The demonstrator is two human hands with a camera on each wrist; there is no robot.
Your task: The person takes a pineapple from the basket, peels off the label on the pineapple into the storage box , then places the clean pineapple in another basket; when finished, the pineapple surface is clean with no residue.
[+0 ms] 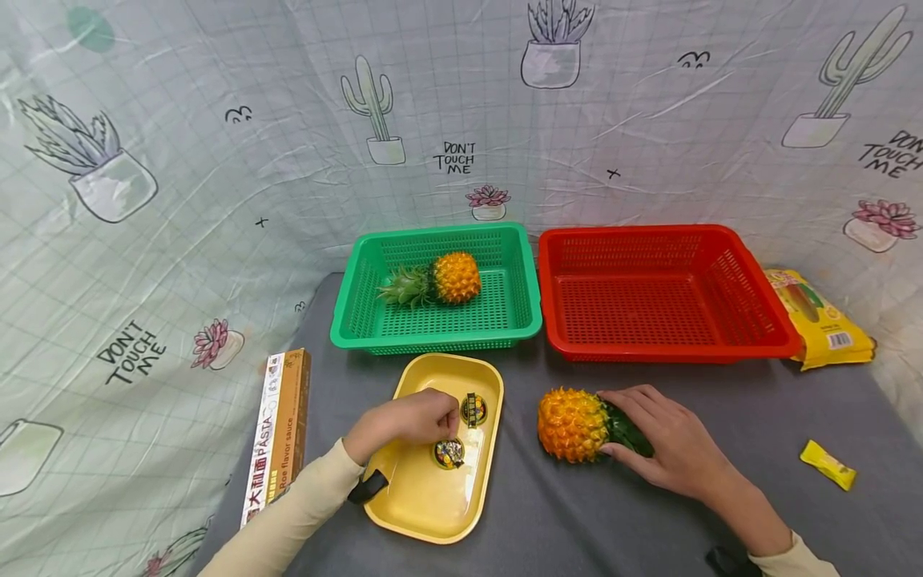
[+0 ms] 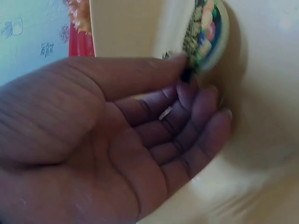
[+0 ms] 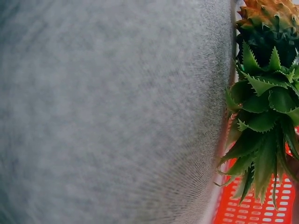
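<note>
In the head view my left hand [image 1: 425, 415] reaches into the yellow tray [image 1: 414, 513]. Its thumb and forefinger pinch the edge of a small round decorated disc [image 2: 212, 35], tilted up in the left wrist view, while the other fingers curl in behind. A second round disc [image 1: 473, 409] with a dark and gold print lies by the tray's right wall. My right hand [image 1: 667, 437] grips a pineapple [image 1: 573, 425] by its green leaves, thumb on the near side and fingers across the top. The fruit lies on its side on the grey cloth, orange body pointing left.
Behind the tray, a green basket [image 1: 436, 340] holds another pineapple [image 1: 457, 278]. Beside it stands a red basket [image 1: 663, 350], with a yellow packet [image 1: 829, 324] at its right. A pasta box [image 1: 277, 433] lies left; a small yellow wrapper [image 1: 828, 465] lies far right.
</note>
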